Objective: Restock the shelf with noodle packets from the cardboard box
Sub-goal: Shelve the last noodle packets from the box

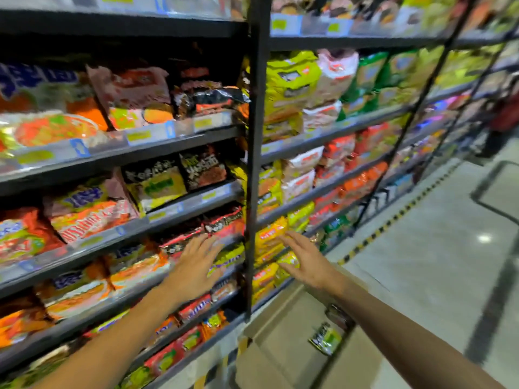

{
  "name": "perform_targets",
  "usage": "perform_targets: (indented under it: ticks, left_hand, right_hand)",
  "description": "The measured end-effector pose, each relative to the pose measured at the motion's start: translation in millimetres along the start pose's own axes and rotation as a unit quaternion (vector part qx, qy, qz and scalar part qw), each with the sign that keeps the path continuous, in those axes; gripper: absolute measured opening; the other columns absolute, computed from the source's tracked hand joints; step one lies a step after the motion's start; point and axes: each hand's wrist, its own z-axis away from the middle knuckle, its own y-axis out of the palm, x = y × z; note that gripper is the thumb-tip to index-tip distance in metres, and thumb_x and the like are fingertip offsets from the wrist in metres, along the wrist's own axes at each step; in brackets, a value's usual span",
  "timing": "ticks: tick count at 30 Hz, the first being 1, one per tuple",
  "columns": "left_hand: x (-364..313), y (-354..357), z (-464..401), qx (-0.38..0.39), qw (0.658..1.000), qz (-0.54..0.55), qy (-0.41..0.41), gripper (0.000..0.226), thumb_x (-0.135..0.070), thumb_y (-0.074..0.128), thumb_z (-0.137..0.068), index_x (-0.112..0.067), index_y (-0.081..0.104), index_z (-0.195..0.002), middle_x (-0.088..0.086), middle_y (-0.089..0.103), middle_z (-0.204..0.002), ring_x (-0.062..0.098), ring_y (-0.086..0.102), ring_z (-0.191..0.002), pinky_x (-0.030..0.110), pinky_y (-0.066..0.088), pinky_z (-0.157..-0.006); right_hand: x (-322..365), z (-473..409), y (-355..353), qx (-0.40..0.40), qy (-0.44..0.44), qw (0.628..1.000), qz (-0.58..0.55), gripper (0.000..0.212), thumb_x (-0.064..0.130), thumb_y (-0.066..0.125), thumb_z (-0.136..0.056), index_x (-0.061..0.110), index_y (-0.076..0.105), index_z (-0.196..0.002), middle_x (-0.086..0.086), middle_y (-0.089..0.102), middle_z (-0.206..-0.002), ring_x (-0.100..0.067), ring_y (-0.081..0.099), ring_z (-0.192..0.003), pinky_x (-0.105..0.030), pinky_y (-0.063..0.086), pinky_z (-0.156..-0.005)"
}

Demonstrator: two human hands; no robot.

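Note:
Both my hands are stretched toward the shelf unit (254, 164), which is packed with noodle packets. My left hand (193, 265) is open with fingers spread, in front of red and black packets (222, 223) on a lower shelf. My right hand (306, 259) is open too, close to yellow packets (269, 234) just right of the black upright. Neither hand holds anything. The open cardboard box (283, 332) sits on the floor below my right arm, with a green and black packet (325, 338) showing at its right side.
Shelves of packets run along the aisle to the far right. A grey tiled floor (449, 248) lies to the right, with a yellow-black striped line at the shelf base. A person in red (505, 113) stands far down the aisle.

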Motion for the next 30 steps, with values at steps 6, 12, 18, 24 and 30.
perform_targets:
  ticks: [6, 12, 18, 24, 30]
  left_hand:
    - [-75.6, 33.7, -14.2, 0.073, 0.997, 0.026, 0.030, 0.077, -0.069, 0.032, -0.087, -0.017, 0.052, -0.141, 0.010, 0.044, -0.150, 0.040, 0.036, -0.140, 0.056, 0.031, -0.114]
    - [-153.6, 63.6, -49.5, 0.122, 0.990, 0.064, 0.008, 0.081, -0.074, 0.035, -0.087, -0.026, 0.030, -0.153, 0.000, 0.018, -0.163, 0.028, 0.014, -0.149, 0.046, 0.018, -0.121]
    - [-250.0, 96.8, -79.3, 0.154, 0.984, 0.078, -0.032, 0.078, -0.067, 0.039, -0.090, -0.025, 0.028, -0.154, 0.002, 0.021, -0.162, 0.026, 0.017, -0.148, 0.037, 0.019, -0.118]
    - [-305.2, 132.2, -101.4, 0.188, 0.969, 0.129, -0.092, 0.087, -0.078, 0.038, -0.086, -0.026, 0.027, -0.154, 0.000, 0.020, -0.163, 0.023, 0.016, -0.149, 0.038, 0.017, -0.120]
    - [-300.6, 163.0, -159.3, 0.213, 0.926, 0.274, -0.146, 0.066, -0.055, 0.053, -0.094, -0.031, 0.030, -0.152, -0.005, 0.022, -0.161, 0.020, 0.011, -0.150, 0.043, 0.019, -0.121]
  right_hand:
    - [-68.5, 104.7, -10.0, 0.080, 0.122, 0.988, 0.045, 0.078, 0.068, 0.041, -0.091, 0.036, 0.017, -0.158, 0.004, 0.012, -0.166, -0.021, 0.014, -0.153, -0.043, 0.028, -0.120]
    - [-148.6, 186.1, -45.7, 0.099, 0.158, 0.980, 0.066, 0.083, 0.064, 0.050, -0.093, 0.026, 0.015, -0.159, -0.002, 0.012, -0.167, -0.023, 0.016, -0.152, -0.036, 0.019, -0.121]
    - [-246.5, 246.4, -88.1, 0.125, 0.180, 0.975, 0.047, 0.086, 0.064, 0.051, -0.094, 0.022, 0.014, -0.160, -0.004, 0.012, -0.167, -0.024, 0.014, -0.152, -0.034, 0.015, -0.121]
    - [-323.4, 242.1, -101.1, 0.168, 0.187, 0.968, 0.016, 0.083, 0.060, 0.055, -0.092, 0.023, 0.019, -0.158, -0.004, 0.022, -0.164, -0.025, 0.020, -0.149, -0.036, 0.021, -0.121]
    - [-366.9, 193.4, -77.6, 0.197, 0.188, 0.962, -0.018, 0.076, 0.051, 0.056, -0.096, 0.024, 0.022, -0.157, -0.004, 0.025, -0.163, -0.023, 0.021, -0.149, -0.032, 0.021, -0.119]
